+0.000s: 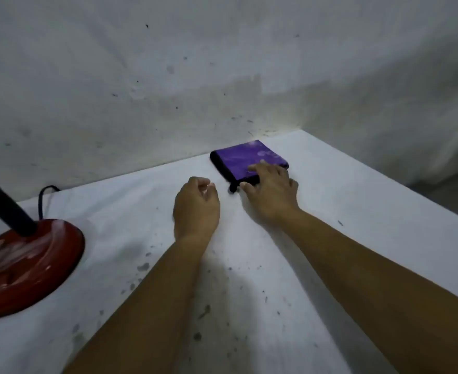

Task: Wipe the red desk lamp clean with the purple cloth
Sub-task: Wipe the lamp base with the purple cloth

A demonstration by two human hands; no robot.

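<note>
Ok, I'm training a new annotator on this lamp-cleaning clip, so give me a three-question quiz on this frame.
1. True or false: the purple cloth is folded and lying on the white table.
2. Which hand touches the cloth? A) left hand B) right hand C) both
3. Fill in: the red lamp base sits at the table's ____ side in the head view.

Key:
1. True. It lies folded near the wall.
2. B. The right hand's fingers rest on the cloth's near edge; the left hand hovers beside it, loosely curled, holding nothing.
3. Left, with its black stem rising out of frame.
</note>
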